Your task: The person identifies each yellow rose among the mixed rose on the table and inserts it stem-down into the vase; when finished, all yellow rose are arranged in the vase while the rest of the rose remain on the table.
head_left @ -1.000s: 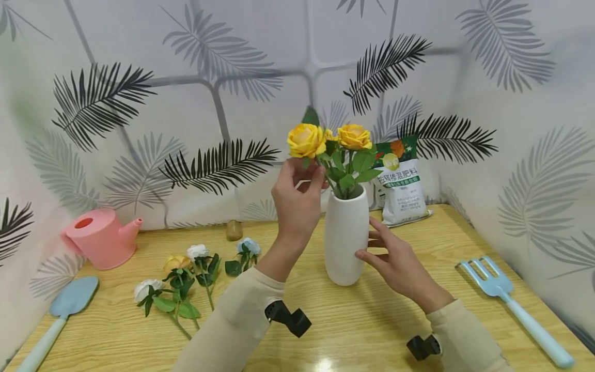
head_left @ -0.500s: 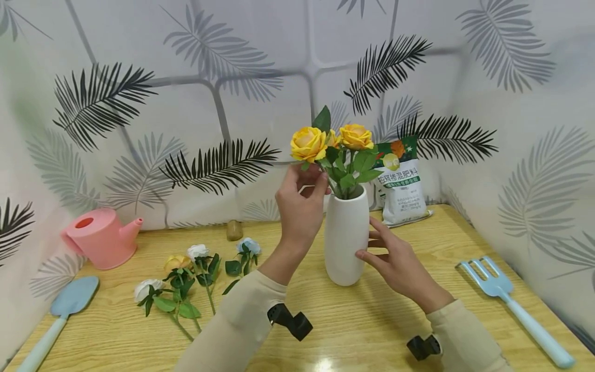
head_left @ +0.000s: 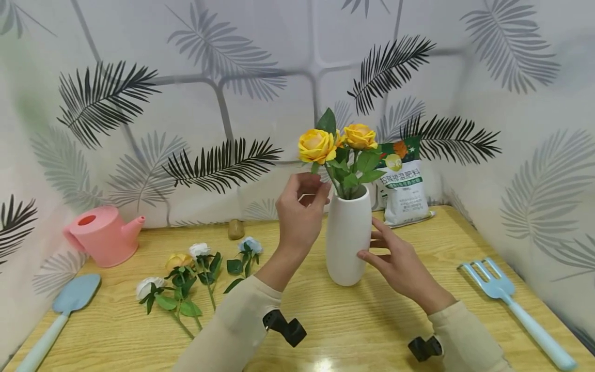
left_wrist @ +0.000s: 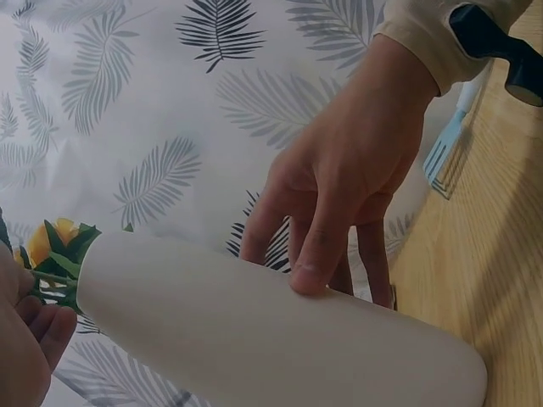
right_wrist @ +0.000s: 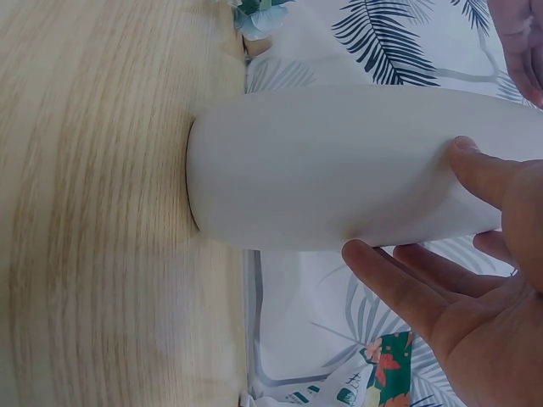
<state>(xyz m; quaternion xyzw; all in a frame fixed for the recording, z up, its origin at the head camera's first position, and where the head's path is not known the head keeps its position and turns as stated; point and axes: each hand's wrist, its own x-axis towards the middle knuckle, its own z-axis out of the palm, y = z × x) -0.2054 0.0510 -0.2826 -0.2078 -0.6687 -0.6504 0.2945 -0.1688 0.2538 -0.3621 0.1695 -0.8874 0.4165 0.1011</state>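
The white vase stands upright on the wooden table, holding several yellow roses with green leaves. My right hand grips the vase's right side, thumb in front and fingers behind; the right wrist view shows that thumb and the fingertips on the vase. Just left of the vase mouth is my left hand, its thumb and fingers loosely bent beside the leftmost rose's stem, below the bloom. At the left edge of the left wrist view, the left hand is partly cut off near the stems.
Loose flowers lie left of the vase: a white rose, a yellow one, another white one and a blue one. Around them are a pink watering can, blue trowel, blue fork and fertilizer bag.
The leftmost rose has shifted right, closer to the other roses. My left hand has slipped lower, away from its bloom. My right hand stays on the vase.
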